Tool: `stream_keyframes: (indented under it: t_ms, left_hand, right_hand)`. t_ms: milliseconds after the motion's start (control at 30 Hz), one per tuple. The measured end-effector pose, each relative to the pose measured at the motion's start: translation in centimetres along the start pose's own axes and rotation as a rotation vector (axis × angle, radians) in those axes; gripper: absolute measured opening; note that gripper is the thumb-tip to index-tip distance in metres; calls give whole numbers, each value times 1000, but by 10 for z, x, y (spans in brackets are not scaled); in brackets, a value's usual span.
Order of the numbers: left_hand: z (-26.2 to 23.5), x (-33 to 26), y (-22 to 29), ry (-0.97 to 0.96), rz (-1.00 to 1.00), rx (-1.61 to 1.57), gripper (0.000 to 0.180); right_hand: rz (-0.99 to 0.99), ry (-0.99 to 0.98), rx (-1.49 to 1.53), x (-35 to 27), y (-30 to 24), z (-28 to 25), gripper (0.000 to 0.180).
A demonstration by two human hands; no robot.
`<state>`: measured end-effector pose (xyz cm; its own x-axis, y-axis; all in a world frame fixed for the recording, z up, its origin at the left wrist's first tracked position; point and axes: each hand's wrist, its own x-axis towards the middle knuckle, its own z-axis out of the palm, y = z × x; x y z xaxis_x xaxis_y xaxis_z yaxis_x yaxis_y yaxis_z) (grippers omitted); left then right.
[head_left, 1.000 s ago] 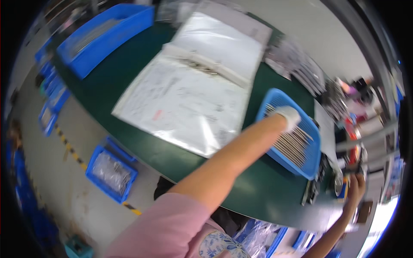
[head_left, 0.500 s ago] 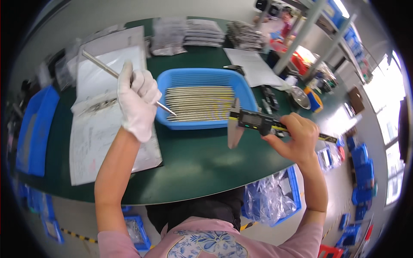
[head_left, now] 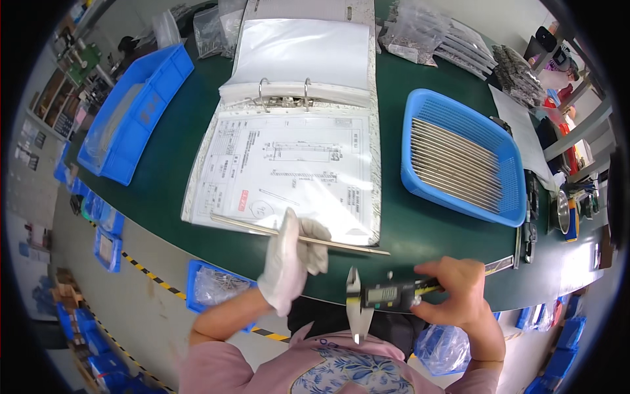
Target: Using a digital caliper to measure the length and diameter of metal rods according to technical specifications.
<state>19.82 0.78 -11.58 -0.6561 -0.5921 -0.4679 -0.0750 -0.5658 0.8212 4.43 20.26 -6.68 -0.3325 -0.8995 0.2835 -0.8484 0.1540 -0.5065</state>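
In my left hand [head_left: 292, 261], which wears a white glove, is a thin metal rod [head_left: 351, 249], gripped near its middle. The rod lies almost level across the lower edge of an open ring binder [head_left: 197, 190] that shows a technical drawing. Bare, my right hand [head_left: 456, 289] is closed round a digital caliper [head_left: 388, 294] just in front of the table edge. The caliper's jaws point left, look closed together and stand apart from the rod. To the right, a blue plastic basket [head_left: 415, 172] holds a row of similar metal rods [head_left: 456, 164].
At the left stands a long blue bin [head_left: 141, 125] with clear plastic inside. Bagged parts [head_left: 410, 36] are piled at the back. A sheet of paper [head_left: 522, 131], a metal bowl [head_left: 560, 210] and tools lie on the right. Below the table, a blue crate [head_left: 197, 289] sits on the floor.
My view has swung left, bringing the binder to the middle. The rod has come from above the basket to the binder's lower edge, now nearly level. The caliper has moved nearer to my body.
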Motion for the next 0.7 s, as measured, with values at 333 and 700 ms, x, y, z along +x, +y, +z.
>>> stream_keyframes:
  t_ms: [333,700]
  left_hand:
    - [-5,0,-16,-190,-130,-436,57]
    - [-11,-2,-21,-275,-50,-559,56]
  right_hand:
    - [-230,19,-192,32,-4,23,16]
    - [-217,26,-280,37,-5,23,17]
